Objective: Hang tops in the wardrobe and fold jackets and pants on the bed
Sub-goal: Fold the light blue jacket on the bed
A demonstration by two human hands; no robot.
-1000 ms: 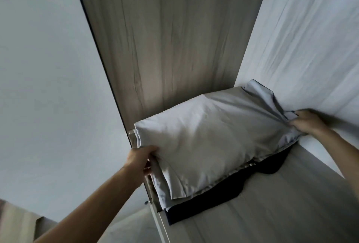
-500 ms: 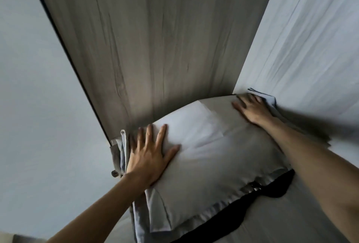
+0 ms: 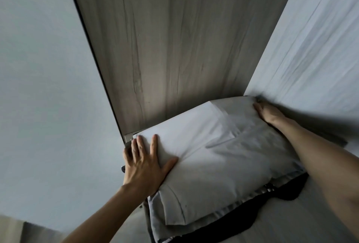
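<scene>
While left hand (image 3: 144,165) presses flat, fingers spread, on near-left end of folded grey garment (image 3: 213,155), right hand (image 3: 270,113) rests on its far right corner beside wardrobe side wall (image 3: 310,48); fingers blurred, curl unclear. Grey garment lies on black garment (image 3: 233,221) on wardrobe shelf (image 3: 291,227).

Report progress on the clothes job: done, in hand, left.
Done: grey garment is folded, stacked on a dark garment in the wardrobe. In hand: left hand and right hand press it flat. Left: remaining clothes are out of view, cannot tell.
</scene>
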